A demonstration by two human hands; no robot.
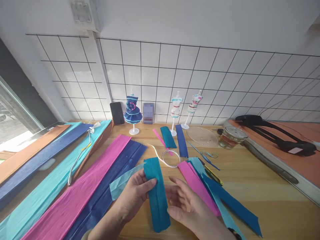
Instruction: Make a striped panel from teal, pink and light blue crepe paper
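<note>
A folded strip of teal crepe paper (pixel 158 200) stands nearly upright in front of me, leaning a little to the left at its top. My left hand (pixel 140 188) pinches it along its left edge, thumb in front and fingers behind. At the strip's other edge is my right hand (pixel 182 201), its fingers parted and curved, with some fingertips close to or behind the paper. Whether they touch it is hidden. A pale aqua piece (pixel 125 181) lies behind my left hand. Pink strips (pixel 197 186) and dark teal strips (pixel 235 203) rest beside my right hand.
Long pink (pixel 82 186) and navy (pixel 100 190) crepe sheets cover the left side. Behind the strip are a tape roll (pixel 171 158), a yellow cutter (pixel 212 173) and scissors (pixel 211 155). A blue-dressed mini mannequin (pixel 133 110), two undressed ones, a phone (pixel 117 113) and a glass jar (pixel 232 137) stand farther back.
</note>
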